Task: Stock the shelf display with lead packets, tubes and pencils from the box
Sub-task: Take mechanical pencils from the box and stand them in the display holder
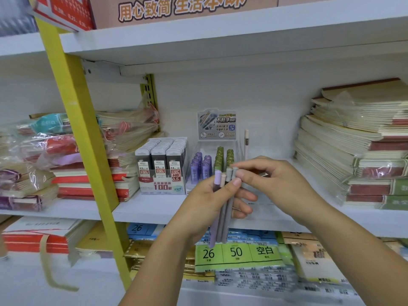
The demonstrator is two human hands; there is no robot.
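My left hand (212, 202) grips a small bunch of pastel pencils (221, 219), held upright in front of the middle shelf. My right hand (268, 180) pinches the top of one grey pencil in that bunch. Behind the hands stands a clear display stand (217, 138) holding purple lead tubes (201, 164) and green lead tubes (224, 156). One pale pencil (246, 140) stands upright at the stand's right side. To the left sits a white display box of dark lead packets (162, 164). The supply box is out of view.
Stacks of notebooks (362, 146) fill the shelf's right end; wrapped notebooks (33, 160) pile up on the left. A yellow upright post (86, 138) crosses the left side. Paper pads (238, 255) lie on the lower shelf, beneath the white shelf edge (143, 212).
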